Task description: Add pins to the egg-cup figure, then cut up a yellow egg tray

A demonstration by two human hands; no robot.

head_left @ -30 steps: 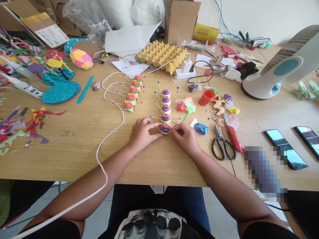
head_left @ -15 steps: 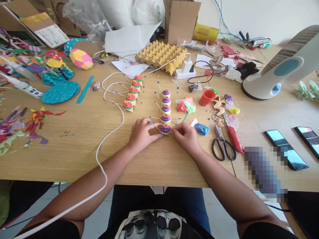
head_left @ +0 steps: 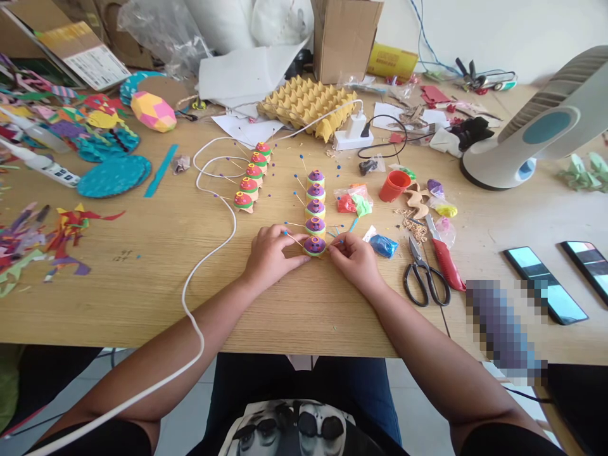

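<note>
A purple-topped caterpillar [head_left: 315, 208] made of egg-carton cups runs away from me across the table, with thin blue-tipped sticks along its sides. My left hand [head_left: 273, 256] steadies its nearest cup [head_left: 314, 246] from the left, thumb and fingers curved about the cup's side. On the other side, my right hand [head_left: 355, 258] is closed in a pinch on a small blue-tipped stick [head_left: 341, 241], close against that cup. The stick's inner end is too small to make out. Further left stands a similar red-topped caterpillar [head_left: 251, 177] with sticks in its sides.
Right of my hands lie a blue clay packet [head_left: 384, 246], black-handled scissors [head_left: 418, 278] and a red-handled knife [head_left: 446, 256]. Beyond are a red cup [head_left: 394, 185] and a yellow egg tray [head_left: 304, 104]. A white cable [head_left: 187, 285] crosses my left forearm. Phones [head_left: 546, 285] lie right.
Both hands stay at the near cup. The right fingers and the blue tip between them have shifted very slightly; the caterpillars have not moved.
</note>
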